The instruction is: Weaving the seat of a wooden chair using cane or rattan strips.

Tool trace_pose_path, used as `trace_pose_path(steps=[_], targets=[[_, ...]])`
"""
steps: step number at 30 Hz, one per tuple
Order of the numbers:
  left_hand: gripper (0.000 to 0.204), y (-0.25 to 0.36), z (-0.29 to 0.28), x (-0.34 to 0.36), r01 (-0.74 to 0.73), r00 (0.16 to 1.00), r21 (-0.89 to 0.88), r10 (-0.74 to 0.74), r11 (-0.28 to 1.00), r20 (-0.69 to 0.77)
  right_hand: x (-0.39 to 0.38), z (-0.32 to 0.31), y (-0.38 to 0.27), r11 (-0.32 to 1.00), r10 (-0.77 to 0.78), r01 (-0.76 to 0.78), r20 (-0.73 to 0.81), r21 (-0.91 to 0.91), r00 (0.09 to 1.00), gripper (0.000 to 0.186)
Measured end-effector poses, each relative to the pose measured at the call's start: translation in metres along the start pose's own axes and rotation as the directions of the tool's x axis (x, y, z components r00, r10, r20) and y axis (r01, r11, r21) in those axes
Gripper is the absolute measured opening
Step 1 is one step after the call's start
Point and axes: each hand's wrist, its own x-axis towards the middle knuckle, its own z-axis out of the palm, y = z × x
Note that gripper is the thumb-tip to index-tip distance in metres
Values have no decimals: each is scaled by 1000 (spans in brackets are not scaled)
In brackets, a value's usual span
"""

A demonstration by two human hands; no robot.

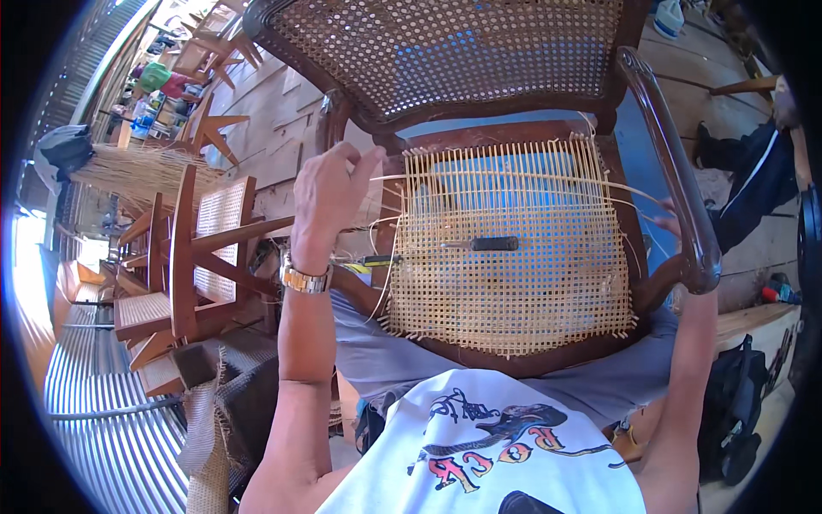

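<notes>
A wooden armchair stands before me, its seat (505, 295) a half-open weave of pale cane strips: dense in the near part, only lengthwise strips at the far part. My left hand (330, 193) is raised at the seat's left edge, fingers bent together at one end of a long cane strand (514, 176). That strand runs across the far strips to the right side, where my right hand (672, 224) pinches near its other end, partly hidden by the glossy armrest (672, 163). A dark-handled awl-like tool (494, 244) lies on the weave.
The chair's cane back (454, 56) rises at the far side. A yellow-and-black tool (377, 260) lies by the seat's left edge. Other wooden chairs (218, 244) and a bundle of loose cane (145, 171) are at left. Another person's dark-clad leg (758, 176) and a black bag (736, 403) are at right.
</notes>
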Motion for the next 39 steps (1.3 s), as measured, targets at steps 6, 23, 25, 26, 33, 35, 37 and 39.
trace_pose_path(steps=[6, 23, 25, 26, 33, 35, 37, 39], targets=[[43, -3, 13, 4, 20, 996, -437, 18, 899, 83, 43, 51, -24, 932, -348, 360, 212, -24, 913, 47], [77, 18, 71, -7, 36, 875, 123, -91, 992, 476, -11, -50, 125, 854, 61, -119, -130, -507, 990, 45], [76, 6, 76, -12, 94, 892, 141, -147, 985, 428, -13, -52, 110, 896, 17, -9, 14, -445, 1000, 43], [76, 0, 77, -15, 126, 897, 164, -183, 978, 403, -2, -45, 95, 939, -54, 62, 34, -339, 998, 44], [70, -25, 67, -23, -4, 943, 15, -1, 1000, 333, 16, 40, -18, 987, -144, 149, -74, 56, 987, 55], [67, -22, 65, -25, 39, 957, -4, -36, 999, 286, 15, 45, -38, 828, -474, 319, -273, -460, 837, 47], [69, -17, 63, -22, -129, 962, 65, 110, 989, 249, 15, 44, -46, 694, -530, 271, -218, -667, 819, 44], [76, -10, 63, -18, 139, 976, -49, -128, 989, 175, 17, 39, -45, 803, -203, 104, -105, -587, 973, 41]])
